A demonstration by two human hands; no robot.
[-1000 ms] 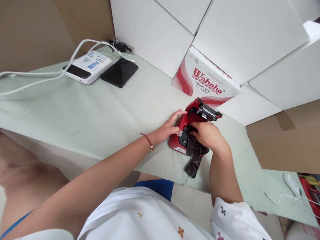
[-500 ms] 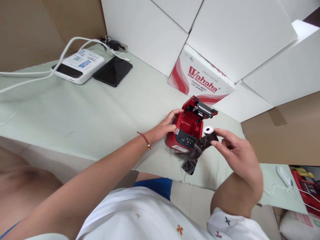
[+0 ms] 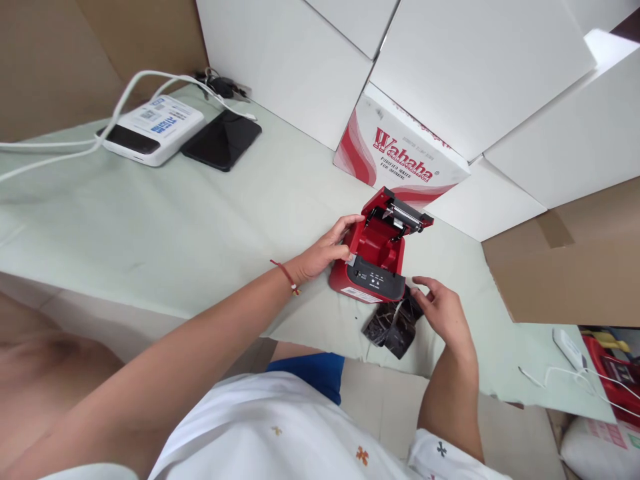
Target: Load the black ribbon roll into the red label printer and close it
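Note:
A small red printer [image 3: 376, 257] sits on the pale green table [image 3: 190, 227] with its lid flipped up and its paper bay bare. My left hand [image 3: 327, 250] grips the printer's left side, fingers curled over the edge. A dark paper roll [image 3: 395, 323] with a loose printed strip lies on the table just in front of the printer. My right hand [image 3: 443, 313] rests beside that roll, fingertips on or just off its right end.
A red and white Wahaha carton [image 3: 400, 157] and white boxes [image 3: 480, 73] stand right behind the printer. A brown cardboard box [image 3: 570, 260] is at the right. A white device [image 3: 153, 128], a black phone [image 3: 223, 139] and white cables [image 3: 60, 150] lie far left.
My right hand lifted the dark roll out of the printer's bay, carried it to the right, then lowered it onto the table in front of the printer. My left hand stayed on the printer.

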